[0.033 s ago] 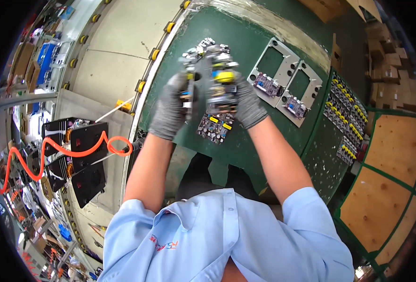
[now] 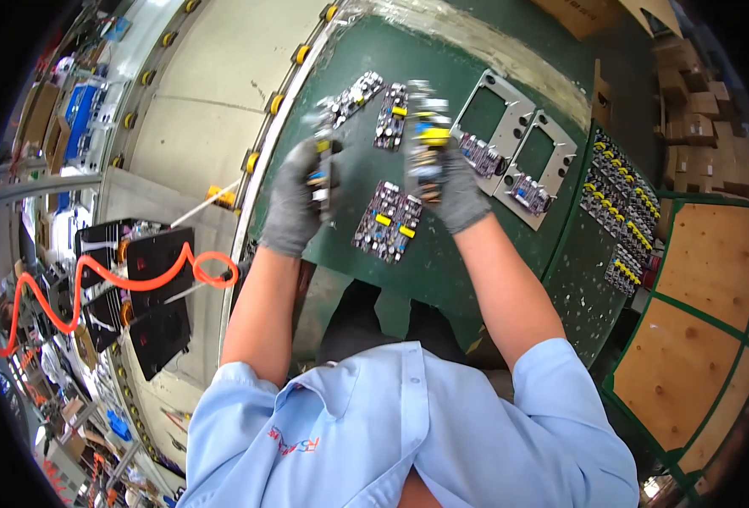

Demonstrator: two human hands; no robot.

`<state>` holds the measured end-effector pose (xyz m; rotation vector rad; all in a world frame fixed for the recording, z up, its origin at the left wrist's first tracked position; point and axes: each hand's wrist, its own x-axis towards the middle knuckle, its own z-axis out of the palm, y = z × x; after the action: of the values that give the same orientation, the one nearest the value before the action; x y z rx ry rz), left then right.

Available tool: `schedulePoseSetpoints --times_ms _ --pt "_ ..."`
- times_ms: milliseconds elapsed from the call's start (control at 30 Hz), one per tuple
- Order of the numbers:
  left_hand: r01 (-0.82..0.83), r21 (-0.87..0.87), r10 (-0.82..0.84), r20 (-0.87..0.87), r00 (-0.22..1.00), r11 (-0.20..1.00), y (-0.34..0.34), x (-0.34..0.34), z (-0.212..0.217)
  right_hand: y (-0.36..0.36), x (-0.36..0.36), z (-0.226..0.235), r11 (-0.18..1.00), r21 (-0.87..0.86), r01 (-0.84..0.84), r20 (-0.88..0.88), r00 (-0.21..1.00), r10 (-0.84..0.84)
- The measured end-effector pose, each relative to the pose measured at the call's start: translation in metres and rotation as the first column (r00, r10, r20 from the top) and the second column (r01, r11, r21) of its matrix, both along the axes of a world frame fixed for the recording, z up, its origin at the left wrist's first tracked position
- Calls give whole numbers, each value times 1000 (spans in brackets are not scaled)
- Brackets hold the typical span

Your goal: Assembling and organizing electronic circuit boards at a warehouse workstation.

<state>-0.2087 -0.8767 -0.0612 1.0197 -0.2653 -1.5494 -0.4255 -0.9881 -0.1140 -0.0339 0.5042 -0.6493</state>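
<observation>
My left hand (image 2: pixel 292 203), in a grey glove, is closed round a circuit board (image 2: pixel 322 176) held on edge and blurred by motion. On the other side my gloved right hand (image 2: pixel 463 193) grips a second circuit board (image 2: pixel 426 157), also upright and smeared, with a yellow part on it. Between and beyond the two lie a narrow board (image 2: pixel 390 118) and a tilted board (image 2: pixel 356 97), flat on the green table (image 2: pixel 340 241). Nearer to me, boards with yellow parts (image 2: pixel 388 222) rest side by side on the tabletop.
Right of my right hand lie two metal frames (image 2: pixel 516 110) with circuit boards on them. Rows of boards with yellow parts (image 2: pixel 620 199) stand farther right. To the left run a roller conveyor (image 2: pixel 251 162), black housings (image 2: pixel 158 296) and a coiled orange hose (image 2: pixel 95 261).
My hands have drawn apart, each with its circuit board, the right one moving to the right. The narrow board on the table now shows between them.
</observation>
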Motion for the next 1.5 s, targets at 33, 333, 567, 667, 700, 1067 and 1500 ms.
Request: schedulePoseSetpoints --times_ms 33,333,567,667,700,1067,1500 --pt "21 -79 -35 -181 983 997 5 13 -11 -22 -38 -19 999 -36 7 259 966 3" --pt "-91 637 -627 706 -330 765 -18 4 -59 37 -135 -22 971 -164 172 -521 821 -233" --pt "364 420 -360 906 -223 831 29 -88 -76 91 -130 -35 982 -56 181 -567 804 -181" --pt "342 449 -401 893 -205 825 37 -89 -93 98 -127 -33 980 -42 193 -563 806 -182" --pt "341 403 -372 915 -156 849 40 -87 -95 99 -129 -35 980 -66 186 -556 809 -191" --pt "309 288 -326 942 77 906 34 -104 -46 97 -98 -27 796 -602 -58 -737 426 -526" --pt "66 43 -79 467 881 997 -3 -80 -32 60 -6 3 952 -301 -50 -479 871 -106"
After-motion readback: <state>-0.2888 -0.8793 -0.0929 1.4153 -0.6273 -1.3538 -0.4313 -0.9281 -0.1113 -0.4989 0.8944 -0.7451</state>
